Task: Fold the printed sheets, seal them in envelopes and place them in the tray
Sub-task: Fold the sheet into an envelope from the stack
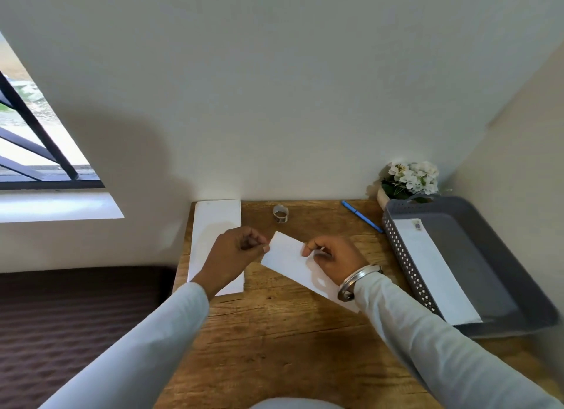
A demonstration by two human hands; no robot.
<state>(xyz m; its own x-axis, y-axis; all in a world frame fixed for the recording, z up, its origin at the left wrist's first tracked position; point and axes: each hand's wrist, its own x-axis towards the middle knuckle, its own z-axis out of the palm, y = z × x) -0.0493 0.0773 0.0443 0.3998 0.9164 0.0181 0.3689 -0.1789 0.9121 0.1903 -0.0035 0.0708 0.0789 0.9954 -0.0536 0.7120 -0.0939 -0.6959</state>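
Note:
A white envelope (290,260) lies slanted on the wooden desk (274,341). My left hand (236,251) pinches its upper left edge with closed fingers. My right hand (334,260), a metal bangle on the wrist, rests on the envelope and pinches near its top edge. A stack of white sheets (213,225) lies at the desk's left, partly under my left forearm. The grey tray (494,289) stands at the right with one sealed white envelope (433,265) inside.
A small roll of tape (280,214) stands at the back of the desk. A blue pen (361,216) lies beside the tray. A pot of white flowers (407,181) sits in the back right corner. Walls close the back and right.

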